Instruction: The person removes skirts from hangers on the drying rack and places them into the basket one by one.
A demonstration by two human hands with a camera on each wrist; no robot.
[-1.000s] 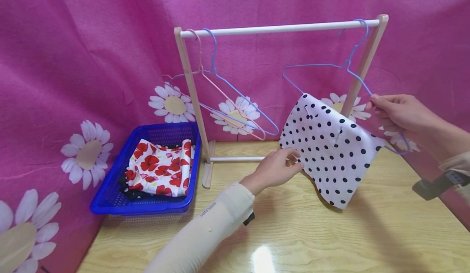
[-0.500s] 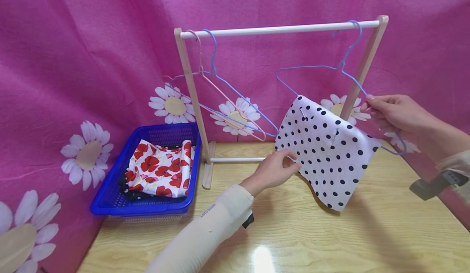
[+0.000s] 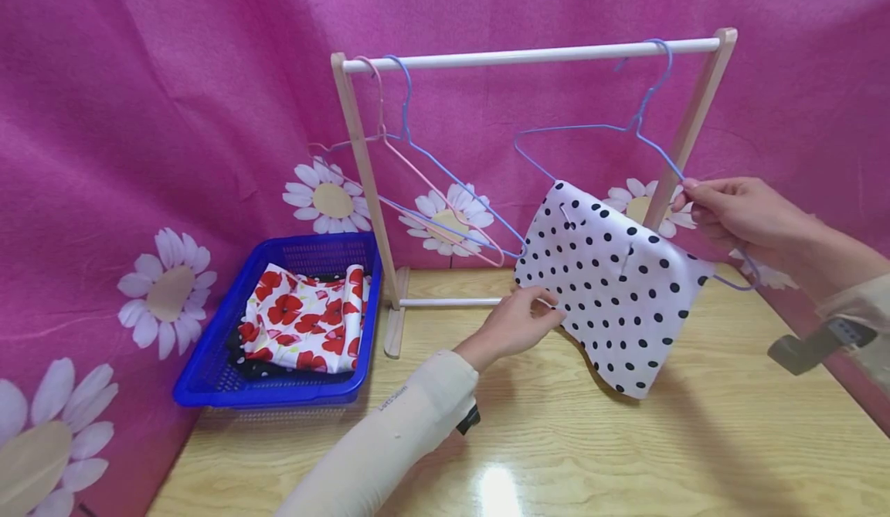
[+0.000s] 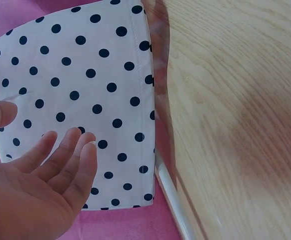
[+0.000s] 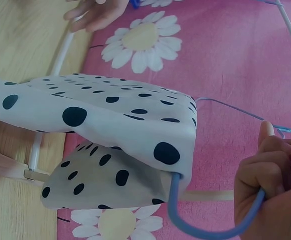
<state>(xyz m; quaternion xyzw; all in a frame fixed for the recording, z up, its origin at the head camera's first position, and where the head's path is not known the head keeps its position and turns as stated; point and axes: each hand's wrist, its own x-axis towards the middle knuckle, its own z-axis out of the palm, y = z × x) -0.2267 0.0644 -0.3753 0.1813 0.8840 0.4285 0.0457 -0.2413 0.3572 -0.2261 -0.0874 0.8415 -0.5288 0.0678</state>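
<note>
A blue wire hanger (image 3: 591, 127) hooks over the rack's top rail, toward its right end. Over its lower bar a white cloth with black polka dots (image 3: 612, 277) is draped, slanting down to the right. My right hand (image 3: 744, 212) pinches the hanger's right arm, and the right wrist view shows curled fingers (image 5: 268, 170) around the blue wire. Beside the cloth's left edge is my left hand (image 3: 518, 320); in the left wrist view its fingers (image 4: 75, 165) are relaxed and hold nothing. Whether they touch the cloth I cannot tell.
A wooden rack with a white rail (image 3: 501, 57) stands on the wood-grain table (image 3: 570, 440). At its left end hang a pink hanger (image 3: 424, 178) and another blue hanger (image 3: 462, 192). A blue basket (image 3: 184, 382) holds folded cloths, with a red-poppy one (image 3: 299, 316) on top.
The blue hanger with the polka-dot cloth has slid left along the rail, my right hand moving with it. My left hand has shifted slightly left.
</note>
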